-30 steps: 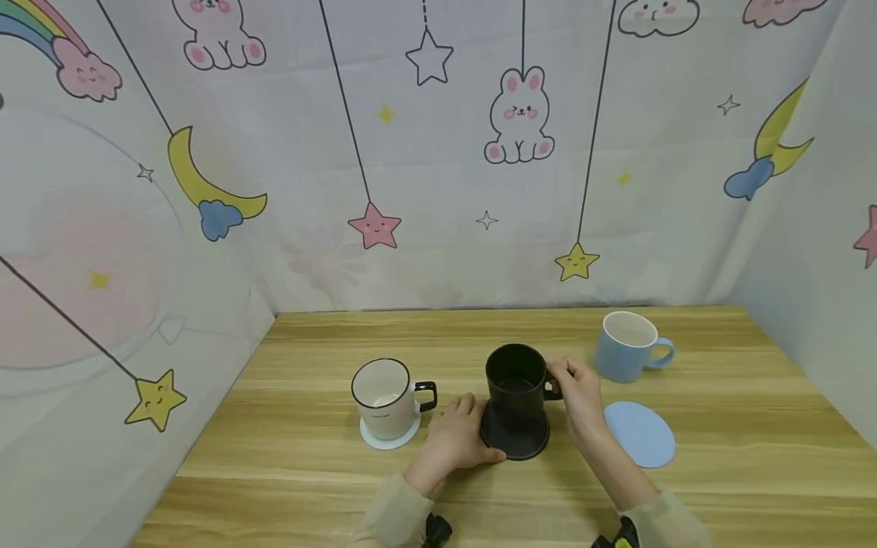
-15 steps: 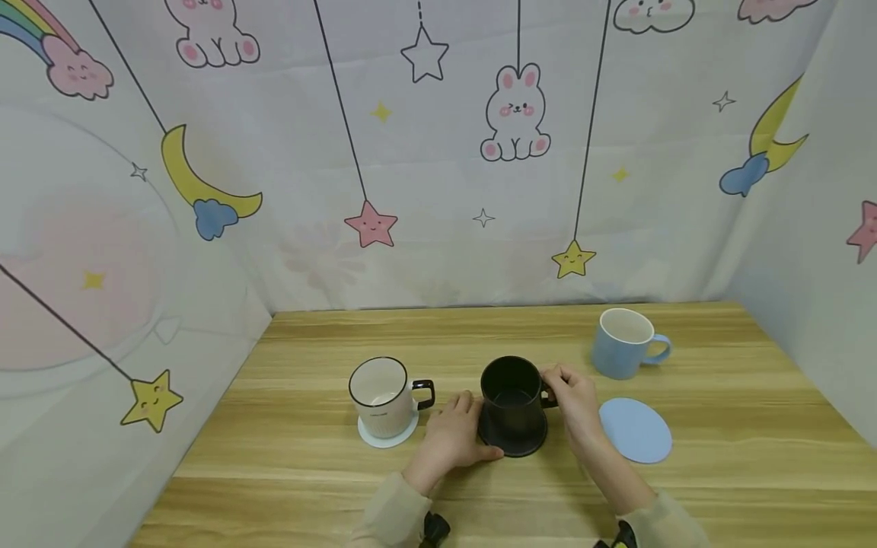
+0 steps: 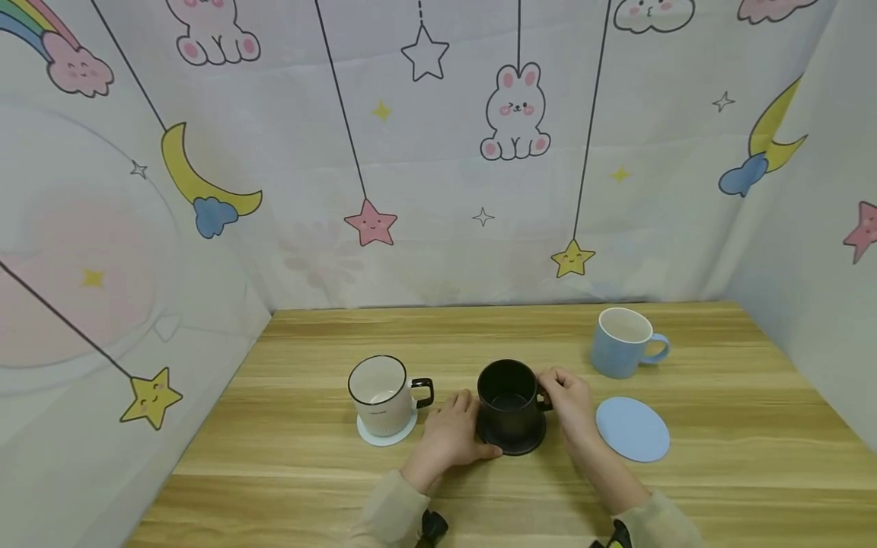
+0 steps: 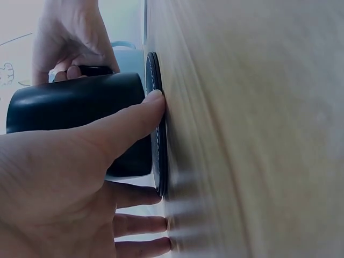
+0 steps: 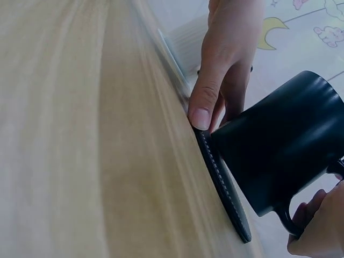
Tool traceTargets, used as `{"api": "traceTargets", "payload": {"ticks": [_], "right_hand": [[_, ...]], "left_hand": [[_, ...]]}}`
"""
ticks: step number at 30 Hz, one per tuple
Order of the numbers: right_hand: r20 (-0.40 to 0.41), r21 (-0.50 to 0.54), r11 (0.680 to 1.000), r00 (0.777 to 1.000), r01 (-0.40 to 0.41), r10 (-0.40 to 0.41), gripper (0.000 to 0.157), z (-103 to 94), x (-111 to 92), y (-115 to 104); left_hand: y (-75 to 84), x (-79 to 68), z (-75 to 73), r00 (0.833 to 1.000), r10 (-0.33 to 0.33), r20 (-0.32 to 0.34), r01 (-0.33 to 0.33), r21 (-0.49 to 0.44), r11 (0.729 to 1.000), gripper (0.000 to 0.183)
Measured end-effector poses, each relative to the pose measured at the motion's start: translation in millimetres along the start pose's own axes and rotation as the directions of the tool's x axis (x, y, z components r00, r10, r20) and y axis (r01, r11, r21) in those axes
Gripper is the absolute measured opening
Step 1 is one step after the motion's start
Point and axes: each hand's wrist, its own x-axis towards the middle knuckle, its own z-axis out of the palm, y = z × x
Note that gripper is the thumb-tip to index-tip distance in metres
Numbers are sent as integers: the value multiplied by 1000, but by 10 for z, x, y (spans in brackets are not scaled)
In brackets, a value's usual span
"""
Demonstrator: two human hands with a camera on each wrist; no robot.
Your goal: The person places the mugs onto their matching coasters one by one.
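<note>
My right hand (image 3: pixel 570 403) pinches the handle of a matte black mug (image 3: pixel 508 407), which stands upright over a round black coaster (image 3: pixel 512 449). The mug's base is close to the stitched coaster (image 5: pixel 223 188); a narrow light sliver shows between them in the right wrist view. My left hand (image 3: pixel 448 438) lies beside the coaster, fingers extended and spread with their tips at the table. Its thumb (image 4: pixel 137 115) presses on the coaster's near edge, and the index finger touches its left side. To the left, a white mug (image 3: pixel 378 396) with black rim and handle sits on a pale coaster (image 3: pixel 386 439).
A light blue mug (image 3: pixel 620 346) stands at the back right of the wooden table (image 3: pixel 301 487). In front of it lies a flat light blue coaster (image 3: pixel 633 430), just right of my right forearm. A printed white curtain (image 3: pixel 438 266) hangs along the table's back edge.
My right hand has lowered the black mug toward the black coaster and brought it slightly nearer and left. The left hand stays at the coaster's edge.
</note>
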Motion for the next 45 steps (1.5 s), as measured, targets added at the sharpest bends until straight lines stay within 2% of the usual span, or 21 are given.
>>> {"api": "traceTargets", "payload": {"ticks": [11, 15, 22, 30, 33, 40, 45], "right_hand": [[-40, 17, 1000, 999, -18, 19, 45, -19, 38, 80], [-17, -37, 999, 999, -29, 29, 43, -47, 65, 85], [133, -152, 988, 990, -16, 36, 40, -139, 139, 58], [296, -140, 990, 954, -16, 57, 39, -270, 188, 55], [298, -142, 990, 952, -28, 69, 36, -300, 187, 46], [218, -147, 989, 975, -4, 36, 11, -257, 148, 16], [193, -143, 990, 981, 16, 12, 8, -253, 130, 10]], "left_hand": [[9, 11, -12, 1000, -14, 21, 14, 6, 1000, 87], [0, 14, -6, 1000, -16, 25, 16, 5, 1000, 88], [-9, 0, -10, 1000, -18, 19, 18, 5, 1000, 88], [-4, 17, 20, 1000, -18, 11, 18, -2, 1000, 89], [2, 23, 42, 1000, -14, 9, 14, -8, 1000, 89], [21, 19, 36, 999, -20, -30, 20, 13, 1000, 85], [81, -6, -1, 999, -26, -45, 29, 59, 998, 80]]}}
